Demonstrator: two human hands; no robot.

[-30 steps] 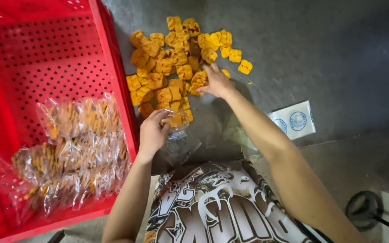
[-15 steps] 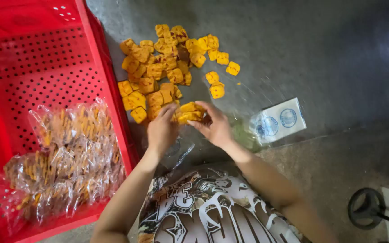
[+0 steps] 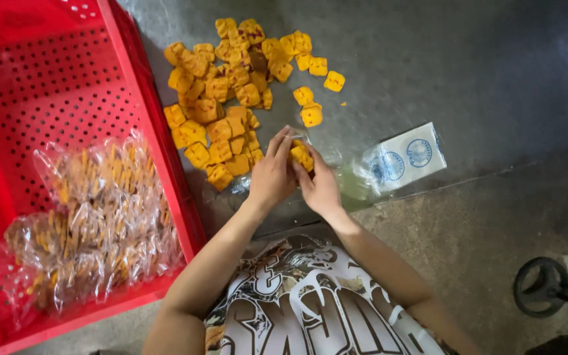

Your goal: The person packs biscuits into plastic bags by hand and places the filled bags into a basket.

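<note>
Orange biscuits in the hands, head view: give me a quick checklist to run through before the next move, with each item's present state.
1. Both hands on the stack: ok. The left hand and right hand pinch a small stack of orange biscuits between them.
2. Stack squared up: cannot tell, fingers cover most of it.
3. Loose biscuits within reach: ok. The biscuit pile lies just beyond the hands.
4. Clear bag open and ready: cannot tell. Clear plastic lies beside the right hand, its mouth unclear.
5. Room in the red crate: ok. The filled bags cover only its near part.
</note>
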